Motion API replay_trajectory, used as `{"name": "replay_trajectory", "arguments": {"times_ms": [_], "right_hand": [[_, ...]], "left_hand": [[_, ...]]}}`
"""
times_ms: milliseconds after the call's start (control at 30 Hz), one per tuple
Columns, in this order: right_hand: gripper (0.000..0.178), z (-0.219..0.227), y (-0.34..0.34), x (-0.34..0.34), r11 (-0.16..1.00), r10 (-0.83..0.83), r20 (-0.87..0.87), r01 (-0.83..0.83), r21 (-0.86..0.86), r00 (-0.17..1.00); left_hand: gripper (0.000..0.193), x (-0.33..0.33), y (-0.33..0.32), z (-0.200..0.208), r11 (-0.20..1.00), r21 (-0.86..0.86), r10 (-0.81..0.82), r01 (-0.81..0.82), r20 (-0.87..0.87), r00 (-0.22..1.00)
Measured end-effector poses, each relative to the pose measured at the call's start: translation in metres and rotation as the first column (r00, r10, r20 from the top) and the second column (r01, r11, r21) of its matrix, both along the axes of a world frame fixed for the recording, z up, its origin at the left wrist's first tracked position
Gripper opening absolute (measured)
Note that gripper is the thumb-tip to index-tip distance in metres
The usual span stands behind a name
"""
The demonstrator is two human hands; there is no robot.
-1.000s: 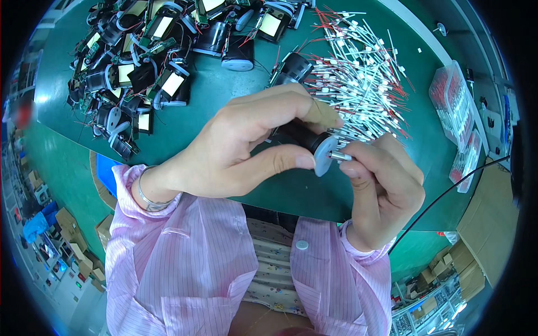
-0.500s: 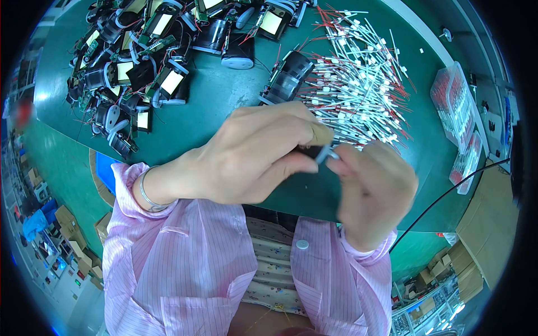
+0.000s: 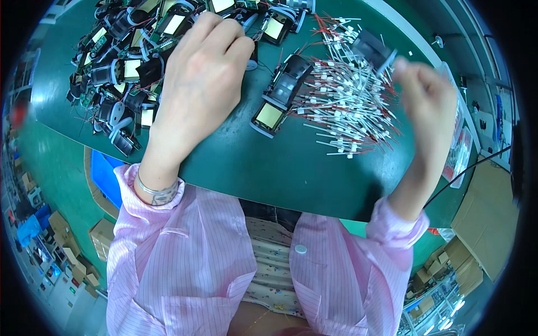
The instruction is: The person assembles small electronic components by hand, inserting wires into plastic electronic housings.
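Observation:
My right hand (image 3: 428,92), blurred by motion, pinches the grey rim of a black plastic housing (image 3: 370,49) over the far right part of the cable heap. My left hand (image 3: 207,70) reaches across the table to the right edge of the pile of black housings (image 3: 131,67). Its fingers curl downward and their tips are hidden, so what they grip does not show. Just right of those fingers a black housing with a grey rim (image 3: 252,65) shows in part. Between my hands lies a black unit with a pale yellow label (image 3: 269,116).
White-and-red cables with white connectors (image 3: 347,101) lie heaped right of centre on the green table (image 3: 269,179). Clear plastic boxes (image 3: 459,154) stand along the right edge, near a black cord (image 3: 471,171). A blue bin (image 3: 106,176) sits below the table's left edge.
My hands, together over the small grey-rimmed part before, have parted. The left has moved up and left to the housings; the right has moved right and up with a black housing.

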State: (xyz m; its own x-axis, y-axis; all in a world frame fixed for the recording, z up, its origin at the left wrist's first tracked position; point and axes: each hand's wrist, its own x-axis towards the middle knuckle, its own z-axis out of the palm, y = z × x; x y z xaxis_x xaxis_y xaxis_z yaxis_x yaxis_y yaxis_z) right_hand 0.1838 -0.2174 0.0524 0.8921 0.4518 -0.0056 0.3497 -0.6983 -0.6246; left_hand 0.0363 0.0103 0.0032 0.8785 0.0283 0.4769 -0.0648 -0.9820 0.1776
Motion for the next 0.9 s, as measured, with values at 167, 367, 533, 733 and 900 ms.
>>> {"name": "replay_trajectory", "arguments": {"times_ms": [167, 367, 533, 733, 900], "right_hand": [[0.037, -0.053, 0.015, 0.123, 0.856, -0.024, -0.261, 0.155, 0.493, 0.965], [0.023, -0.052, 0.029, 0.081, 0.871, 0.236, 0.105, -0.163, -0.463, 0.966], [0.019, -0.059, 0.026, 0.066, 0.91, 0.113, 0.151, -0.042, -0.412, 0.982], [0.02, -0.043, 0.004, 0.048, 0.996, 0.004, 0.348, -0.033, 0.077, 0.938], [0.013, -0.026, 0.004, -0.015, 0.625, 0.231, -0.375, 0.159, 0.765, 0.898]], "left_hand": [[0.042, -0.001, -0.002, -0.006, 0.999, 0.016, -0.042, 0.048, -0.283, 0.958], [0.051, -0.007, -0.002, -0.005, 0.999, 0.04, 0.017, -0.001, -0.404, 0.915], [0.044, -0.007, -0.004, 0.007, 0.997, 0.065, -0.03, 0.039, -0.134, 0.99], [0.043, -0.008, -0.003, 0.018, 0.592, -0.743, -0.195, 0.313, 0.245, 0.95], [0.065, -0.008, -0.006, 0.003, -0.782, -0.623, -0.321, 0.038, 0.454, 0.831]]}}
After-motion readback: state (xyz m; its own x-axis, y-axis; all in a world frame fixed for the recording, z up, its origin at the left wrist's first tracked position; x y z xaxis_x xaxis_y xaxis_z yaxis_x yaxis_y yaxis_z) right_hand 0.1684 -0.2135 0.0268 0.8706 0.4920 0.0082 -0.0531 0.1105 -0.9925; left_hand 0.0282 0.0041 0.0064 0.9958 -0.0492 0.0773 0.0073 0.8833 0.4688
